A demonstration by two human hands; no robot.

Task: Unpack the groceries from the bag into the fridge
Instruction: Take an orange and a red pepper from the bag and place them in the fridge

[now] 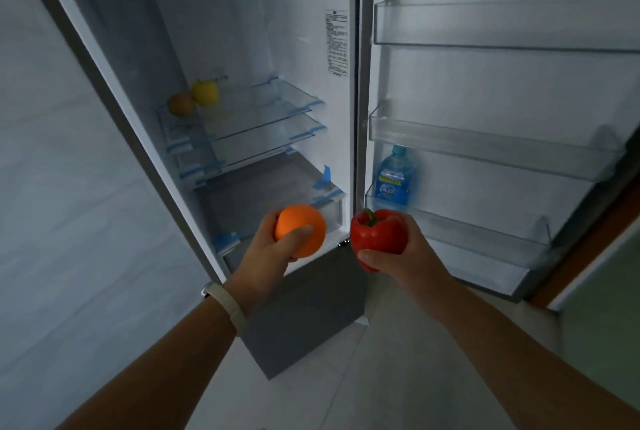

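The fridge (341, 110) stands open in front of me, its door (502, 90) swung out to the right. My left hand (266, 253) grips an orange (300, 229) in front of the lower drawer (277, 194). My right hand (398, 256) holds a red bell pepper (379, 233) near the bottom door rack (485, 232). A yellow fruit (205, 91) and an orange-brown fruit (180, 104) lie at the back left of the upper glass shelf (263, 107). No bag is in view.
A blue-labelled water bottle (394, 178) stands in the bottom door rack. Two more door racks (485, 145) sit above it. A second glass shelf (256, 142) lies under the first. The grey lower fridge door (311, 311) is shut below my hands. A pale wall (52, 187) runs along the left.
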